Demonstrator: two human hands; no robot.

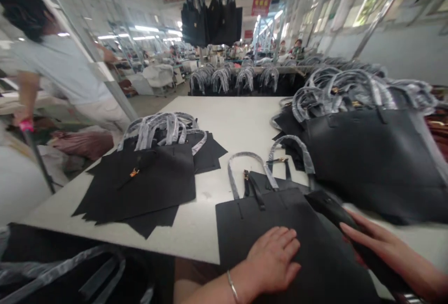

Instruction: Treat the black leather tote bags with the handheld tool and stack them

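Left hand (pixel 273 259): Lay palm-down on the front bag (pixel 322 262), with a flat grip holding nothing.
Right hand (pixel 381 243): Held a long black object (pixel 328 210) in a narrow grip.
Front bag: Lay on the tabletop (pixel 206 220), with plastic-wrapped handles (pixel 248 155) pointing away.
Left pile of bags (pixel 150 185): Sat fanned out, apart from the front bag.

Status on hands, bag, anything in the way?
Left hand resting on black bag. Right hand gripping dark tool. Piled bags crowd close on the right.
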